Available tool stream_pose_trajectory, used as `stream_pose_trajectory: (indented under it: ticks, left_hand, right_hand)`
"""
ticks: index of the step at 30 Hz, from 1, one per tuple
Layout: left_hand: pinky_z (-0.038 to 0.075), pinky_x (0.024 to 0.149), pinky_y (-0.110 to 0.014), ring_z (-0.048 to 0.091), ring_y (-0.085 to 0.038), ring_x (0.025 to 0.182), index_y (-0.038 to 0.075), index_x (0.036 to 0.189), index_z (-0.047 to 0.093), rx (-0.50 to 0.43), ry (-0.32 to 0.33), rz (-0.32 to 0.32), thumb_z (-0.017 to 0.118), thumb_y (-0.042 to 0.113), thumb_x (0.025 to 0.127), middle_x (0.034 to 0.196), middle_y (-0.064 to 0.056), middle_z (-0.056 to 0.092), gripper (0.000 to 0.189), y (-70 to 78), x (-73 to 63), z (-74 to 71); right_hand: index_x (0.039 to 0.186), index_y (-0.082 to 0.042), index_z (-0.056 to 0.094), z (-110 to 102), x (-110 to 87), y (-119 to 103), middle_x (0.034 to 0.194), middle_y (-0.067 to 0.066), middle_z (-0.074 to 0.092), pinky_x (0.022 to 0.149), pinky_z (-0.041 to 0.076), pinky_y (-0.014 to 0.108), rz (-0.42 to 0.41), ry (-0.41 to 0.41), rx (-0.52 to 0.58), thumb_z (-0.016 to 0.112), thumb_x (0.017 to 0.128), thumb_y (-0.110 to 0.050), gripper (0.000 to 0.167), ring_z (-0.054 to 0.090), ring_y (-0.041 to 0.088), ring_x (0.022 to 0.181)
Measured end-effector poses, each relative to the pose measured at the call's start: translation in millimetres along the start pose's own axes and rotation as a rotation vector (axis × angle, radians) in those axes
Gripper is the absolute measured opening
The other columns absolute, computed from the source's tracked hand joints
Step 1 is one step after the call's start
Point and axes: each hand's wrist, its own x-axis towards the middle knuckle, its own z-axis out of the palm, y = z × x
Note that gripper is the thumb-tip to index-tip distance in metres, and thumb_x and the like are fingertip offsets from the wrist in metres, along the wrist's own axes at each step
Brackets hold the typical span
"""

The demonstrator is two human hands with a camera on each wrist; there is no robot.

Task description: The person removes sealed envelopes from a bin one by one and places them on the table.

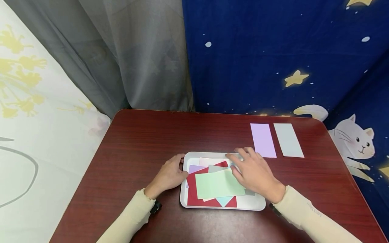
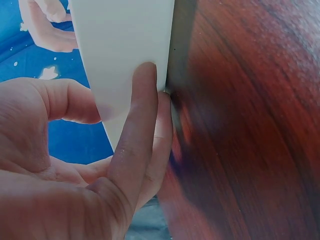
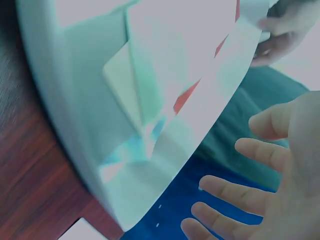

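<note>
A white tray (image 1: 252,204) lies on the table and holds a loose pile of coloured paper cards. On top is a light green card (image 1: 217,185), over a red card (image 1: 192,199); parts of purple, grey, pink and light blue cards show beneath. At the tray's left end my left hand (image 1: 169,175) grips the side, thumb at the rim and fingers along the outer wall (image 2: 125,40). My right hand (image 1: 253,170) hovers over the tray's right part with fingers spread. The right wrist view shows nothing held in that hand (image 3: 280,185).
A purple card (image 1: 263,140) and a pale grey card (image 1: 288,140) lie side by side at the back right of the dark red table (image 1: 146,135). Grey and blue curtains (image 1: 243,67) hang behind the table's far edge.
</note>
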Motion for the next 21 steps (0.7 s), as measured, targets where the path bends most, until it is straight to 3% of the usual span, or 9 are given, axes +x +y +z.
stream_pose_trajectory:
  ticks: [4, 10, 15, 21]
  left_hand:
    - [0.057, 0.079, -0.038, 0.065, -0.013, 0.081, -0.002, 0.151, 0.056, -0.003, -0.001, 0.002, 0.072, 0.007, 0.093, 0.127, -0.012, 0.066, 0.06, -0.6, 0.0, 0.3]
    - [0.057, 0.08, -0.038, 0.064, -0.013, 0.083, -0.002, 0.149, 0.057, 0.007, 0.003, 0.007, 0.073, 0.007, 0.093, 0.125, -0.011, 0.066, 0.059, -0.8, 0.3, 0.6]
    - [0.057, 0.08, -0.038, 0.063, -0.014, 0.084, -0.002, 0.148, 0.058, 0.012, 0.007, 0.012, 0.073, 0.007, 0.093, 0.124, -0.011, 0.066, 0.058, -0.3, 0.3, 0.6]
    - [0.057, 0.08, -0.039, 0.063, -0.013, 0.082, -0.003, 0.148, 0.058, 0.013, 0.012, 0.016, 0.072, 0.007, 0.092, 0.124, -0.011, 0.066, 0.059, 0.0, 0.2, -0.1]
  right_hand:
    - [0.141, -0.02, 0.072, 2.9, 0.2, -11.3, 0.136, 0.016, 0.068, 0.093, 0.059, 0.058, -0.062, -0.023, 0.009, 0.076, 0.099, -0.032, 0.044, 0.062, 0.041, 0.123]
    - [0.149, -0.023, 0.069, 7.9, -0.3, -25.1, 0.146, 0.016, 0.063, 0.098, 0.058, 0.06, -0.099, -0.16, 0.042, 0.083, 0.093, -0.041, 0.06, 0.056, 0.043, 0.134]
    - [0.151, -0.024, 0.067, 10.3, -0.6, -33.1, 0.151, 0.015, 0.06, 0.104, 0.054, 0.063, -0.153, -0.254, 0.088, 0.09, 0.087, -0.04, 0.07, 0.052, 0.045, 0.141]
    - [0.149, -0.025, 0.068, 11.9, -0.6, -37.1, 0.153, 0.012, 0.059, 0.103, 0.054, 0.061, -0.206, -0.318, 0.121, 0.098, 0.078, -0.034, 0.077, 0.054, 0.04, 0.139]
